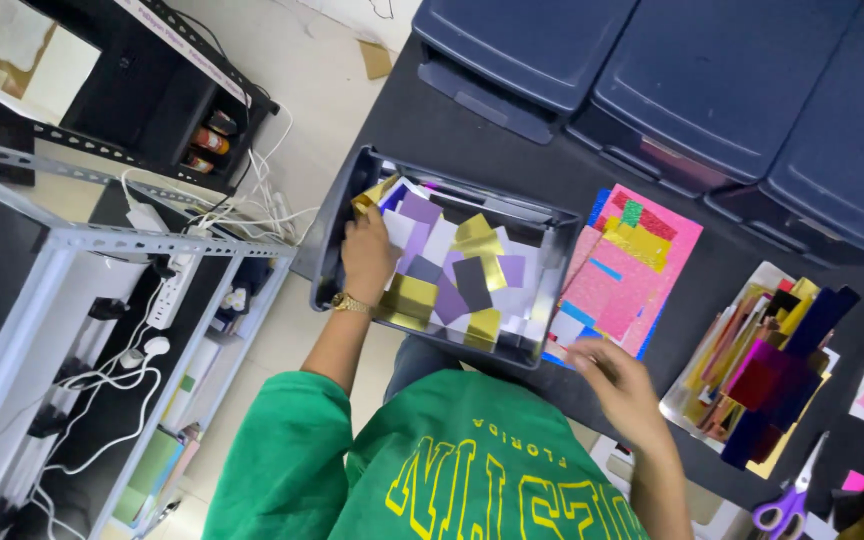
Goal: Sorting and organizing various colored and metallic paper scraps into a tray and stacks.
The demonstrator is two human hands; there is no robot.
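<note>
Left hand (367,255) in dark bin (332,235) of paper squares (452,270); right hand (617,385) near pink sheets (627,270), apparently empty; table (512,150).

A craft workroom: paper scraps (452,270), scissors (790,500), storage drawers (712,90).

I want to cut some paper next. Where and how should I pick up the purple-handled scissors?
Grip the scissors by the purple finger loops, coming from above. They lie flat on the table with the loops toward you and the blades pointing away, so the handles are the safe, open end.
</note>
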